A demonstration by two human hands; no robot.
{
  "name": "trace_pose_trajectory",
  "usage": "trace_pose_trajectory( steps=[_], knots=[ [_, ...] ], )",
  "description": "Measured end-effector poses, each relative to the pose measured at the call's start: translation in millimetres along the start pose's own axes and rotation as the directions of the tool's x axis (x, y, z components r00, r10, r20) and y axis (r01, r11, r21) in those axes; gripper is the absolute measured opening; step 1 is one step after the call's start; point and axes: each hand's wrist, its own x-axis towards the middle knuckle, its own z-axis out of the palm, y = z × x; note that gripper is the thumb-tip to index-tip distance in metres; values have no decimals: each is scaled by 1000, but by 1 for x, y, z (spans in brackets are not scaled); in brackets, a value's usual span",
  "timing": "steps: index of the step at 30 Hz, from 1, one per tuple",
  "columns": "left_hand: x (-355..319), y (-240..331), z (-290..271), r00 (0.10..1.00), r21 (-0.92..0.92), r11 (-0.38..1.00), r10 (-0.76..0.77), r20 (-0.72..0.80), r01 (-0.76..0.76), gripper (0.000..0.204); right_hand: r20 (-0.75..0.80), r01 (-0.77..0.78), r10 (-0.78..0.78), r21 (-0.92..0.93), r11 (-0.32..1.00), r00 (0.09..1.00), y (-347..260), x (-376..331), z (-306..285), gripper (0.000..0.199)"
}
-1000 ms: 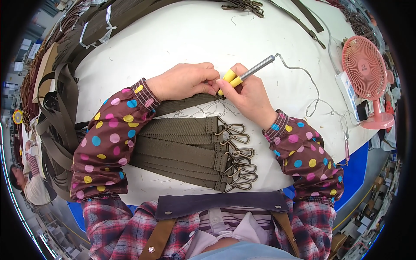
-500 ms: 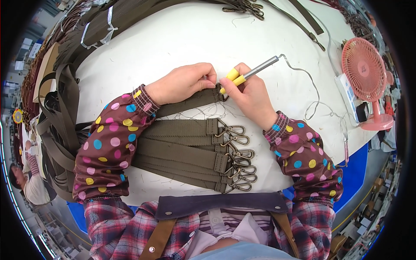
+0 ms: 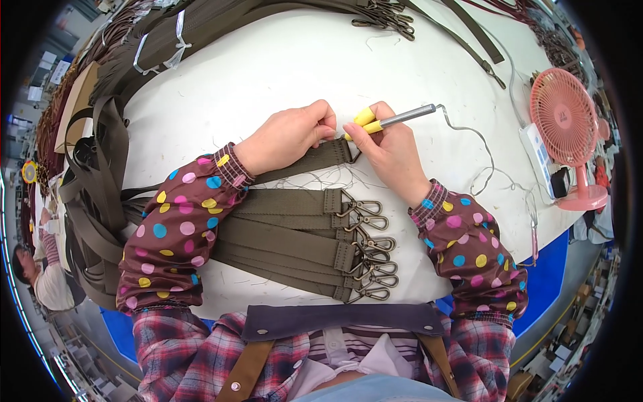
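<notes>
My right hand (image 3: pixel 394 149) is closed round a corded pen-shaped tool (image 3: pixel 408 114) with a metal barrel and yellow front part. A yellow cover sits over its index fingertip. The tool's tip points at the sewn end of a dark olive webbing strap (image 3: pixel 315 158), which bears a metal ring (image 3: pixel 354 155). Right beside that end, my left hand (image 3: pixel 284 137) has thumb and fingers pinched together at the strap's upper edge; what they grip is too small to make out. Nearer me lies a row of similar straps (image 3: pixel 281 231) with metal snap hooks (image 3: pixel 375 268) at their right ends.
Loose threads lie scattered on the white table (image 3: pixel 248 80). A pink fan (image 3: pixel 566 120) and a white power strip (image 3: pixel 536 157) stand at the right. Bundled straps (image 3: pixel 201 33) line the far left edge; looped webbing (image 3: pixel 94 221) hangs at the left, with a person (image 3: pixel 50 275) beyond.
The whole view has shifted slightly. The tool tip and my left fingers sit a little farther from me relative to the strap end, and more of its metal ring shows.
</notes>
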Motion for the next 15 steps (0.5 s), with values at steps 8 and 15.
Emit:
trace_pose_trajectory(
  steps=[8, 15],
  knots=[
    [-1, 2, 1, 1000, 18, 1000, 11, -5, -11, 11, 8, 7, -7, -26, 1000, 1000, 1, -1, -1, 29],
    [2, 0, -1, 999, -76, 997, 16, -30, -18, 12, -15, -27, 28, 20, 999, 1000, 4, 3, 0, 26]
  ],
)
